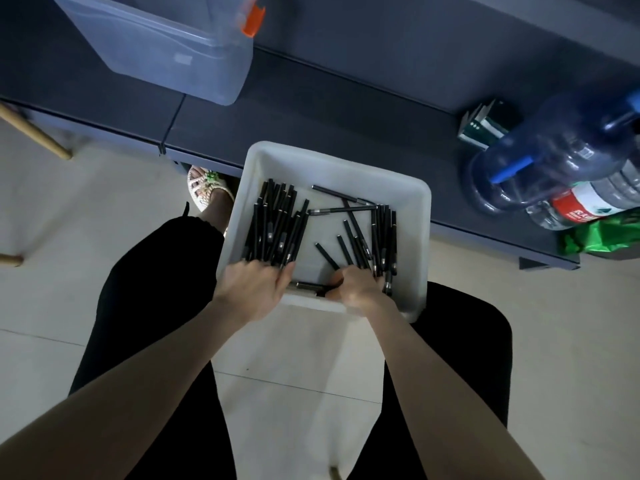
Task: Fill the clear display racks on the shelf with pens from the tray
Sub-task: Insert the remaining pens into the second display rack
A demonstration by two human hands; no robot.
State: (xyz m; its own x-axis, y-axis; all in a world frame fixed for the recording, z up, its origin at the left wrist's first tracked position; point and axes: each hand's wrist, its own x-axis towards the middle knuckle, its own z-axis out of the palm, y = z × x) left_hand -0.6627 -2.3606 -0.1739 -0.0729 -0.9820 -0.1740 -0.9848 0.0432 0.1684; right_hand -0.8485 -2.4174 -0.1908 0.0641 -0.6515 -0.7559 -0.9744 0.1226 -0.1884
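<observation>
Fingers (268, 268) of left hand (256, 285) around pens (273, 223)

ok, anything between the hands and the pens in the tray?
Nothing visible. Left hand and right hand are both inside the tray, fingers already touching the pens; whether either actually grips any is unclear.

No wording can be read anywhere.
The red label (576, 206) on the clear bottle (621, 187) at the right end of the dark surface (346, 109) carries white characters too blurred to make out; the small sticker (183, 59) on the clear bin (156, 39) near its left end is equally illegible.
</observation>
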